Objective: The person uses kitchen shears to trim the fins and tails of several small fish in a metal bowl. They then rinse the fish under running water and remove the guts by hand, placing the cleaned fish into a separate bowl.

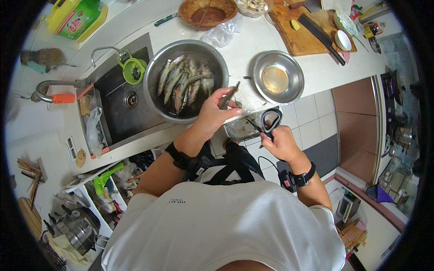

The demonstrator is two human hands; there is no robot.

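My left hand (217, 109) grips a small fish (228, 99) above the counter's front edge, its narrow end pointing away from me. Just left of that hand stands a large steel basin (221, 62) with several whole fish (184, 79) lying in water. In my right hand (284, 144) is a pair of scissors (269, 123) with black and grey handles; the blades point up and left, apart from the fish. Beyond the scissors sits a smaller steel bowl (295, 73) with a little cloudy liquid. A lined waste bin (237, 130) is partly visible below the counter edge.
On the left is a sink (115, 115) with a curved faucet (44, 88) and a green strainer (133, 71). A cleaver (317, 32) lies on the wooden cutting board (288, 42) at the far right. A wicker basket (207, 13) and a green-handled knife (166, 19) lie behind the basin.
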